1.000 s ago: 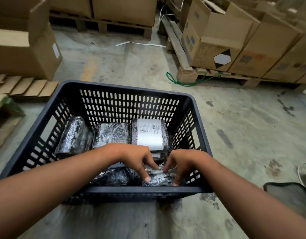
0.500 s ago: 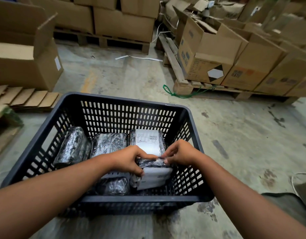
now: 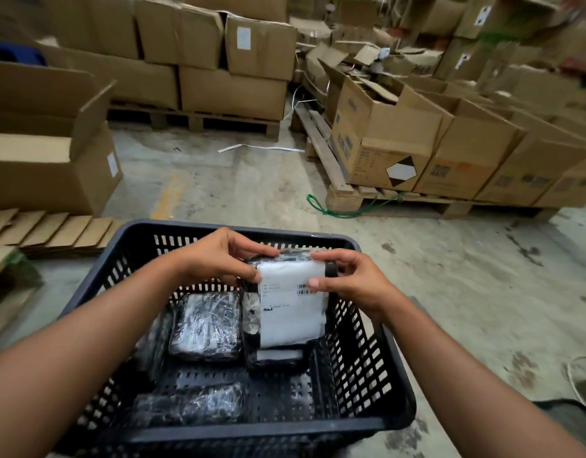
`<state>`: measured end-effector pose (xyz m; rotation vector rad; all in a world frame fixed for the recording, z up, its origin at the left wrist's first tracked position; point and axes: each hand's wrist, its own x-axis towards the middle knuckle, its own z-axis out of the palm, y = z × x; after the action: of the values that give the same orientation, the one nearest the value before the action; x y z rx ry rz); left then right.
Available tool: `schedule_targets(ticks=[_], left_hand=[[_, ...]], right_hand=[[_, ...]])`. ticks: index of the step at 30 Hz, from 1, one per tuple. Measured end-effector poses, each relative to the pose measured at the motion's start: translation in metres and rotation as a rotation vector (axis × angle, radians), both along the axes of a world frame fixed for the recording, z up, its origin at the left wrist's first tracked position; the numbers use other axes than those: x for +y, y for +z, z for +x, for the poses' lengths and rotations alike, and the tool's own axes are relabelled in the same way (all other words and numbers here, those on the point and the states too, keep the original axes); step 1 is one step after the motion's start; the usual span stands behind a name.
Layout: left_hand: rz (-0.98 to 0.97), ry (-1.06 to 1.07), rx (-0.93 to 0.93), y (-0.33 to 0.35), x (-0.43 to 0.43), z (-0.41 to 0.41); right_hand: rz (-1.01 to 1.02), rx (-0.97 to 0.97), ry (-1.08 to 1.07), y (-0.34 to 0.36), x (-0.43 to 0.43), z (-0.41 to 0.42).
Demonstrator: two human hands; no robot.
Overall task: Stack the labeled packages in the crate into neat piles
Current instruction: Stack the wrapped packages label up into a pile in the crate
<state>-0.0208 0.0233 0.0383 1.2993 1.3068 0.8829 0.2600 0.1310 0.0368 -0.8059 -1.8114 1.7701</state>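
Note:
A dark perforated crate (image 3: 377,428) sits on the floor below me. Both hands hold one black plastic-wrapped package with a white label (image 3: 290,305) upright above the crate's far right part. My left hand (image 3: 218,256) grips its top left edge and my right hand (image 3: 347,279) grips its top right edge. Under it another labeled package (image 3: 278,357) lies flat. A wrapped package (image 3: 205,325) lies to the left in the middle, one (image 3: 199,404) lies near the front wall, and one (image 3: 154,345) leans at the left, partly hidden by my left forearm.
Concrete floor surrounds the crate. An open cardboard box (image 3: 46,160) and flattened cardboard (image 3: 53,229) lie at the left. Pallets of cartons (image 3: 417,150) stand at the right and at the back (image 3: 218,71). A green cord (image 3: 331,209) trails by the pallet.
Both hands took a labeled package from the crate's front right and lifted it up and away from me, tilting it upright. The camera has tilted up, showing more of the warehouse.

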Motion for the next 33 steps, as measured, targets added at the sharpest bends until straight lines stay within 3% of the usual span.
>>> schedule_targets(ticks=[5,10,14,18,22,33], left_hand=[[-0.008,0.087,-0.151,0.008,0.002,-0.014],[0.094,0.248,-0.227,-0.004,0.008,-0.002],[0.123,0.148,0.020,-0.026,0.007,0.012],[0.050,0.109,0.282,-0.065,0.007,0.030],[-0.071,0.151,0.254,-0.098,0.009,0.036],[-0.129,0.121,0.443,-0.125,0.025,0.031]], right_hand=[[0.027,-0.061,0.074,0.019,0.006,-0.008],[-0.027,-0.049,0.000,0.011,0.015,-0.009],[-0.151,-0.049,-0.060,-0.002,0.026,-0.009],[-0.148,-0.172,-0.063,-0.021,0.028,-0.016],[-0.081,-0.274,-0.107,-0.054,0.022,-0.028],[0.063,-0.496,-0.049,-0.093,0.036,-0.047]])
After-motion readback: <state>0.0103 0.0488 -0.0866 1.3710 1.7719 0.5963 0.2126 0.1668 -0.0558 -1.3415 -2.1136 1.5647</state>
